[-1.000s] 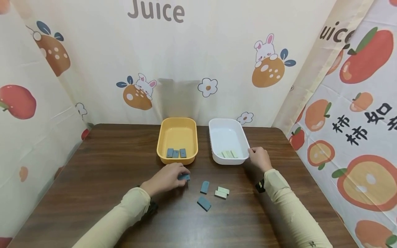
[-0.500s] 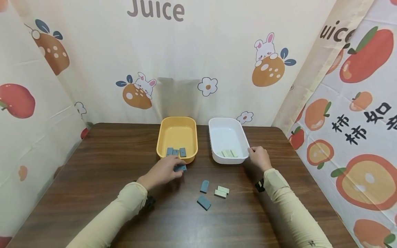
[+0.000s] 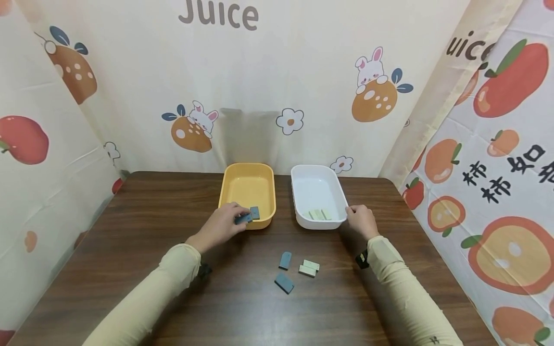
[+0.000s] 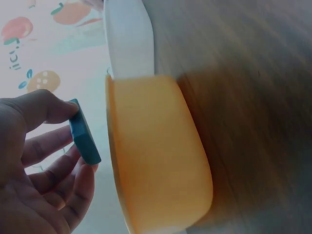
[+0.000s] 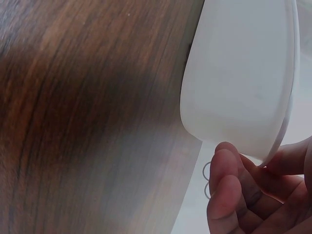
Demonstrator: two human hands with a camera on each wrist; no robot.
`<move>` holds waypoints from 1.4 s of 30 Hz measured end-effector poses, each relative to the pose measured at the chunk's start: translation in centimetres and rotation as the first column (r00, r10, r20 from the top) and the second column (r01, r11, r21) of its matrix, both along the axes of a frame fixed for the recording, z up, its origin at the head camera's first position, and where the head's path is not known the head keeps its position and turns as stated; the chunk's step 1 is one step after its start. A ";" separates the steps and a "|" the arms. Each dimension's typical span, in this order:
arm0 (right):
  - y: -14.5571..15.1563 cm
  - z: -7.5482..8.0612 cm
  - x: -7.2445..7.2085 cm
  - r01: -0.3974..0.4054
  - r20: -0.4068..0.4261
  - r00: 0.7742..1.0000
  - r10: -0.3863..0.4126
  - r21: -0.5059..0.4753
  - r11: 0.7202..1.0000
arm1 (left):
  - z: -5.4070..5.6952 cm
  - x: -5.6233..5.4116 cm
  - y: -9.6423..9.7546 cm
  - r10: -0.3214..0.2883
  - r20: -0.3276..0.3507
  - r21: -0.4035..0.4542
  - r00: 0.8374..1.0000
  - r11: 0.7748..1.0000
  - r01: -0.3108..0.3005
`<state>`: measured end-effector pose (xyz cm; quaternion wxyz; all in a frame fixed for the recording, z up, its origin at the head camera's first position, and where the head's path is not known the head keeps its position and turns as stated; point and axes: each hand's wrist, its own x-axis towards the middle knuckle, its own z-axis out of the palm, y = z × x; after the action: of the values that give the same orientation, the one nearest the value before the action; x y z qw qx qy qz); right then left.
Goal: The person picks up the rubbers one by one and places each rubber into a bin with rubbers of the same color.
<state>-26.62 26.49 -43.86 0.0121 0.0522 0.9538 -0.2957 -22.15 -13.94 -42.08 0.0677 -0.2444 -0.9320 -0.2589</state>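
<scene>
Left hand (image 3: 218, 225) pinches a blue oblong block (image 4: 85, 135) over the yellow plastic tray (image 3: 248, 187), right hand (image 3: 362, 221) grips the white plastic tray (image 3: 318, 190), both part-filled; two blue blocks (image 3: 284, 283), two pale-green blocks (image 3: 307, 271) remain outside.

There are grey-blue blocks (image 3: 284, 284), pale green blocks (image 3: 307, 271), a yellow tray (image 3: 249, 187), a white tray (image 3: 318, 188) and a brown wood-grained table (image 3: 342, 312).

I see the head camera look forward and down at the table (image 3: 130, 216) from up high. Each wrist camera looks sideways, close: left at the yellow tub (image 4: 161, 156), right at the white tub (image 5: 239, 73), which both seem to share, though hazily.
</scene>
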 end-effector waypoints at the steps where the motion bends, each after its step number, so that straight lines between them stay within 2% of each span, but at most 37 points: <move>1: 0.0 0.0 0.0 -0.001 0.002 1.000 0.001 -0.001 1.000 | 0.0 -0.2 -0.1 0.005 -0.004 0.000 1.000 1.000 -0.005; 7: -0.1 -0.1 0.1 0.000 -0.002 1.000 0.000 -0.005 1.000 | -0.3 -1.5 -0.8 0.036 0.039 -0.006 0.999 0.999 -0.036; 11: -0.1 -0.2 0.1 0.000 -0.006 1.000 0.000 -0.001 1.000 | -0.4 -2.2 -1.1 0.071 0.120 -0.018 0.990 0.997 -0.069; 16: 0.0 -0.3 0.0 -0.008 -0.011 1.000 0.008 -0.010 1.000 | -0.3 -3.2 -1.4 0.097 0.187 -0.023 0.978 0.995 -0.095; 20: -0.1 -0.1 0.0 -0.007 -0.008 1.000 0.007 -0.010 1.000 | -0.1 -3.9 -1.6 0.098 0.200 -0.024 0.975 0.995 -0.095; 27: -0.1 -0.2 0.1 -0.008 -0.004 1.000 0.008 -0.012 1.000 | -0.6 -5.3 -1.5 0.111 0.221 -0.057 0.969 0.993 -0.101; 35: -0.1 -0.3 0.1 0.001 0.003 1.000 -0.001 -0.004 1.000 | -1.3 -7.0 -1.4 0.103 0.189 -0.135 0.976 0.988 -0.078; 42: -0.1 -0.1 0.1 0.010 0.001 1.000 -0.010 -0.006 1.000 | -1.0 -8.2 -1.1 0.092 0.178 -0.176 0.980 0.983 -0.060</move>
<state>-26.52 26.37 -44.00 0.0111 0.0568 0.9527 -0.2985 -30.30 -15.02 -43.09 -0.0304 -0.1883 -0.9616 -0.1974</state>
